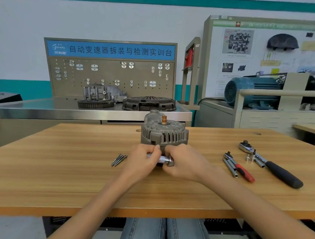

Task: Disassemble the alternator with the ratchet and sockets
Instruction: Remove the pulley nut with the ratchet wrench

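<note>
Alternator (164, 132) stands upright on the wooden surface (59, 169), centre, copper-coloured shaft end pointing up, finned grey housing facing the camera. Both hands are just in front of its base, touching or nearly touching the housing. Left hand (141, 159) has its grip closed round a knurled chrome tool handle (161, 158), held roughly level. Right hand (182, 161) pinches the wider chrome end piece (171, 162) at the handle's right tip, fingers curled on it; cannot tell whether that piece is a socket or the tool's head. The tool lies between the two hands, low against the alternator's front.

Left of the hands, a small bunch of long bolts (118, 159) lies on the surface, near but apart from the left hand. To the right, well apart: a red-handled ratchet (241, 168) with an extension bar beside it, two small sockets (249, 158), and a large black-handled ratchet (271, 164) lying diagonally.
</note>
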Motion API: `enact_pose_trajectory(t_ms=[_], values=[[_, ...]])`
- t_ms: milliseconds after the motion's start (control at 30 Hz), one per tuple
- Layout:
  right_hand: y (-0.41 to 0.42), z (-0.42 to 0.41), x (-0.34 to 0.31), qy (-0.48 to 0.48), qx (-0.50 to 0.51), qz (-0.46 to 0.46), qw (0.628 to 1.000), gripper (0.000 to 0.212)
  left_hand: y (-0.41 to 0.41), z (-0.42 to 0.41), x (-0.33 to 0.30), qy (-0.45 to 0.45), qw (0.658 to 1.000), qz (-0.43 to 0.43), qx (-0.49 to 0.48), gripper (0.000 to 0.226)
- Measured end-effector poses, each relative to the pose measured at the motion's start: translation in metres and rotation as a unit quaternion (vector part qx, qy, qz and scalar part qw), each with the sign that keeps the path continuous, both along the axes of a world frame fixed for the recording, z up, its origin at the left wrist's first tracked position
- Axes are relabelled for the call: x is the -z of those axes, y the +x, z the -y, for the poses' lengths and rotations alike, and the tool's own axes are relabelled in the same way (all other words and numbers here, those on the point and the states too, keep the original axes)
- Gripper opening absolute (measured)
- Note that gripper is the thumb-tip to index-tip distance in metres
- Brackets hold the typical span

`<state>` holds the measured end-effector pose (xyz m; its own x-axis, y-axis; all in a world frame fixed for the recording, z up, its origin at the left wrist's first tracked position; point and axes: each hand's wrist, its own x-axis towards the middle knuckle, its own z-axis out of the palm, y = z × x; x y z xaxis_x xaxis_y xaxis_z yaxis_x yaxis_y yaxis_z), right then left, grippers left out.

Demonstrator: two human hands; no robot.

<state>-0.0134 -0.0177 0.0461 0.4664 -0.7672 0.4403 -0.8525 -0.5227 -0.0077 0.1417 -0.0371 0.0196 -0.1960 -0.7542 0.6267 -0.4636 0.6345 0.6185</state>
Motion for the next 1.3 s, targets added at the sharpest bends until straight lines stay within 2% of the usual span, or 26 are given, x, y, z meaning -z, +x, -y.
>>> enact_pose_trajectory(t_ms=[100, 167, 233, 300, 367, 400, 467, 533, 600, 633, 767, 833, 867, 933, 1000, 1067, 1133, 1233, 1300], values=[[-0.005, 0.004, 0.008, 0.049, -0.038, 0.053, 0.997, 0.030, 0.003, 0.003, 0.006, -0.016, 1.000, -0.008, -0.009, 0.050], [-0.010, 0.002, 0.012, 0.120, -0.066, 0.197, 0.971, 0.035, 0.004, 0.004, 0.008, -0.008, 0.999, -0.030, -0.023, 0.051], [-0.012, -0.002, 0.017, 0.207, -0.081, 0.392, 0.893, 0.037, 0.003, 0.005, 0.008, 0.014, 0.995, -0.084, -0.043, 0.053], [-0.006, -0.003, 0.027, 0.292, -0.102, 0.558, 0.770, 0.040, -0.003, 0.003, 0.009, 0.052, 0.988, -0.140, -0.046, 0.052], [0.005, -0.004, 0.033, 0.329, -0.135, 0.668, 0.654, 0.035, -0.012, -0.001, 0.010, 0.088, 0.977, -0.190, -0.034, 0.049], [0.010, -0.004, 0.033, 0.322, -0.137, 0.695, 0.628, 0.032, -0.018, -0.003, 0.011, 0.109, 0.971, -0.212, -0.018, 0.048], [0.014, -0.003, 0.029, 0.283, -0.115, 0.707, 0.638, 0.027, -0.025, -0.009, 0.011, 0.148, 0.960, -0.236, 0.025, 0.048], [0.012, -0.002, 0.023, 0.247, -0.081, 0.706, 0.659, 0.025, -0.024, -0.011, 0.013, 0.152, 0.967, -0.197, 0.048, 0.050], [0.007, 0.000, 0.018, 0.236, -0.056, 0.711, 0.661, 0.027, -0.017, -0.011, 0.013, 0.122, 0.981, -0.144, 0.041, 0.048], [0.004, 0.000, 0.016, 0.235, -0.043, 0.712, 0.660, 0.029, -0.012, -0.009, 0.011, 0.104, 0.983, -0.146, 0.035, 0.044], [-0.004, 0.005, 0.010, 0.248, -0.020, 0.711, 0.657, 0.040, 0.002, 0.012, -0.009, 0.003, 0.969, -0.239, -0.070, 0.020], [-0.006, 0.008, 0.009, 0.259, -0.015, 0.698, 0.667, 0.043, 0.007, 0.026, -0.018, -0.048, 0.971, -0.211, -0.099, 0.012], [-0.007, 0.010, 0.008, 0.264, -0.011, 0.691, 0.673, 0.044, 0.008, 0.033, -0.020, -0.058, 0.977, -0.179, -0.096, 0.019], [-0.007, 0.012, 0.007, 0.279, -0.007, 0.678, 0.680, 0.045, 0.009, 0.046, -0.019, -0.043, 0.992, -0.101, -0.069, 0.040], [-0.008, 0.012, 0.006, 0.309, -0.021, 0.666, 0.678, 0.049, 0.007, 0.056, -0.014, 0.005, 0.998, -0.054, -0.025, 0.046], [-0.012, 0.012, 0.004, 0.360, -0.058, 0.681, 0.635, 0.051, 0.003, 0.061, -0.008, 0.059, 0.996, -0.073, 0.011, 0.043], [-0.016, 0.010, 0.003, 0.400, -0.080, 0.697, 0.590, 0.051, -0.001, 0.060, -0.004, 0.067, 0.992, -0.106, 0.014, 0.035], [-0.023, 0.012, 0.005, 0.408, -0.074, 0.685, 0.599, 0.044, -0.003, 0.058, -0.004, 0.062, 0.990, -0.126, 0.011, 0.027], [-0.026, 0.016, 0.010, 0.375, -0.042, 0.688, 0.620, 0.039, -0.002, 0.059, -0.002, 0.069, 0.989, -0.131, 0.016, 0.032]])
